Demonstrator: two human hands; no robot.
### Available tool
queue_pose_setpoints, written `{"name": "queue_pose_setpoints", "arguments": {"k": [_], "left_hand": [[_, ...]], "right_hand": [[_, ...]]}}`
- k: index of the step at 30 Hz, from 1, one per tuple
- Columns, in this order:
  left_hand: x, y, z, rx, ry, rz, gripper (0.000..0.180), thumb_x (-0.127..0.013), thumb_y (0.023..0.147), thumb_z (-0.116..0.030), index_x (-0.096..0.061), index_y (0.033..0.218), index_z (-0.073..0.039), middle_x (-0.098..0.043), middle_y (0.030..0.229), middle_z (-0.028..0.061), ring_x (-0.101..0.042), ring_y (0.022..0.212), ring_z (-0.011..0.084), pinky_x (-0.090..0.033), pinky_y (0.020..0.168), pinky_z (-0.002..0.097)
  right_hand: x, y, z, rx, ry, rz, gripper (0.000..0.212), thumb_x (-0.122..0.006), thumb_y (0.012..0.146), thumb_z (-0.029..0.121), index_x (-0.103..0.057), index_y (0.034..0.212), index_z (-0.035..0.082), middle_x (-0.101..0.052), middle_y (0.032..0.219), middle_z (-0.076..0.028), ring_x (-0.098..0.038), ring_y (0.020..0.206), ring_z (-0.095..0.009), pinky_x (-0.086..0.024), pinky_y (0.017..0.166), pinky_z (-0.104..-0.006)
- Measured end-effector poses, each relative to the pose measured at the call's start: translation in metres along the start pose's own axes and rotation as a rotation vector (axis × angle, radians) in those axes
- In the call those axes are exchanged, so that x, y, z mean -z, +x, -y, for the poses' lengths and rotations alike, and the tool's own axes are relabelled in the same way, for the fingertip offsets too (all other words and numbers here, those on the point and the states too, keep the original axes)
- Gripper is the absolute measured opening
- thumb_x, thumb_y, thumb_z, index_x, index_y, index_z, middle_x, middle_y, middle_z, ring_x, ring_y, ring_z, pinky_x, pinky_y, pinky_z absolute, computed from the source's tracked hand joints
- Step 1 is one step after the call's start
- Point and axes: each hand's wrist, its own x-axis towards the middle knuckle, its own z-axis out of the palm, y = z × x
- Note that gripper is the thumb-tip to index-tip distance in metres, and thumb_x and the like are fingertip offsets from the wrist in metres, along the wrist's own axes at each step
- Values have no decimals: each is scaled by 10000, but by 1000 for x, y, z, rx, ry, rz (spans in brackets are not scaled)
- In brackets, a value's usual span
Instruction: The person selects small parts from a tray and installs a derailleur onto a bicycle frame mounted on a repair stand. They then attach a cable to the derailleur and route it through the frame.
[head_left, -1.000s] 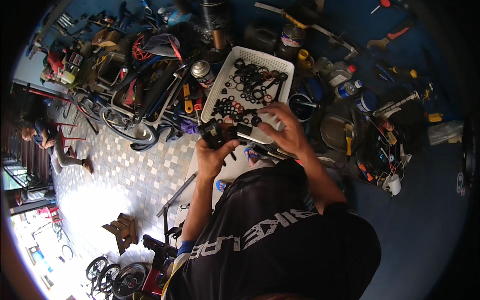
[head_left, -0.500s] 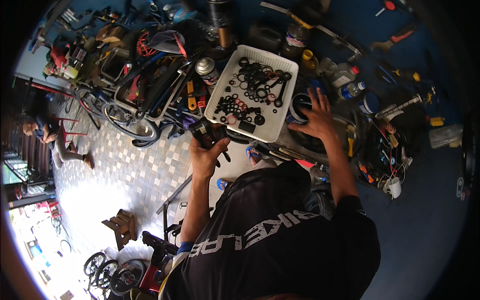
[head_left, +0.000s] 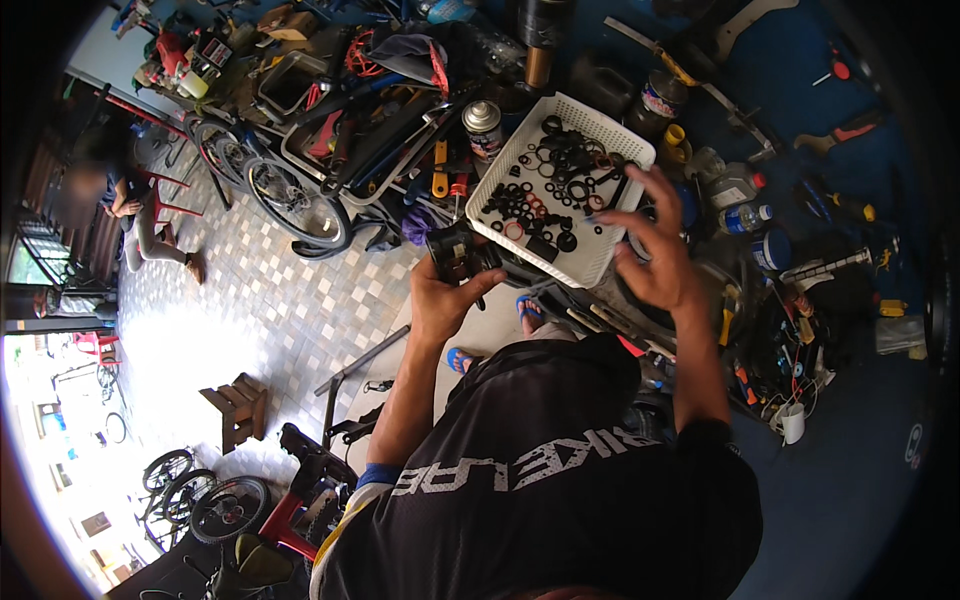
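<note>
A black, rounded mechanical part (head_left: 455, 254) is gripped in my left hand (head_left: 440, 308), its fingers wrapped around it and the thumb along its near side. Its exact kind cannot be made out. Just to the right lies a white perforated plastic tray (head_left: 622, 137), tilted in view. Black rings, red rings (head_left: 514, 230) and other small black parts are scattered inside it. My right hand (head_left: 660, 262) hovers at the tray's right side, fingers spread and partly curled, with nothing visible in them. Its fingertips overlap the tray's right rim in view.
A spray can (head_left: 483, 128) stands left of the tray. Bottles (head_left: 742, 218) and a dark jar (head_left: 660, 98) crowd its right. Bicycle wheels (head_left: 290, 205) and frame parts lie farther left. A wooden stool (head_left: 237, 410) is on the tiled floor; a person (head_left: 140, 215) sits far left.
The view has shifted, so the tray and surroundings appear farther right. My right hand has moved from beyond the tray's right side to its rim, fingers more bent. The left still holds the part.
</note>
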Motion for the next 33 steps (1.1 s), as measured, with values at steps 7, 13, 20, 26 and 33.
{"name": "queue_pose_setpoints", "arguments": {"k": [7, 13, 20, 26, 33], "left_hand": [[6, -5, -17, -63, 28, 58, 494, -911, 739, -104, -688, 1171, -12, -724, 923, 11, -648, 823, 77, -523, 741, 238], [17, -14, -25, -80, 110, -13, 479, -912, 736, -104, -698, 1154, -14, -724, 912, 6, -643, 816, 73, -523, 734, 238], [26, -20, -33, -4, 148, -37, 449, -919, 722, -119, -719, 1113, -21, -731, 930, 11, -644, 811, 73, -531, 729, 243], [26, -20, -38, -49, 137, 25, 449, -918, 717, -112, -722, 1108, -11, -747, 966, 40, -679, 857, 106, -559, 779, 274], [29, -23, -34, -121, 72, 15, 417, -884, 772, -97, -705, 1134, 5, -741, 937, 28, -636, 795, 65, -520, 669, 238]], "right_hand": [[-30, 38, 58, 273, 47, 143, 619, -649, 656, 20, -744, 1156, 371, -394, 1534, -101, -253, 1478, -414, -257, 1197, -534], [-44, 47, 64, 375, -11, 129, 530, -679, 663, 62, -763, 1099, 352, -419, 1512, -75, -283, 1458, -398, -286, 1183, -520], [-40, 57, 76, 325, 93, 155, 450, -679, 694, 74, -764, 1080, 289, -411, 1510, -103, -299, 1445, -399, -289, 1173, -541], [-56, 67, 77, 327, 361, 257, 457, -625, 685, 26, -763, 1063, 243, -393, 1520, -117, -235, 1477, -398, -225, 1203, -523], [-68, 63, 69, 305, 412, 239, 522, -588, 645, -6, -776, 1066, 238, -392, 1522, -117, -230, 1485, -392, -204, 1216, -534]]}}
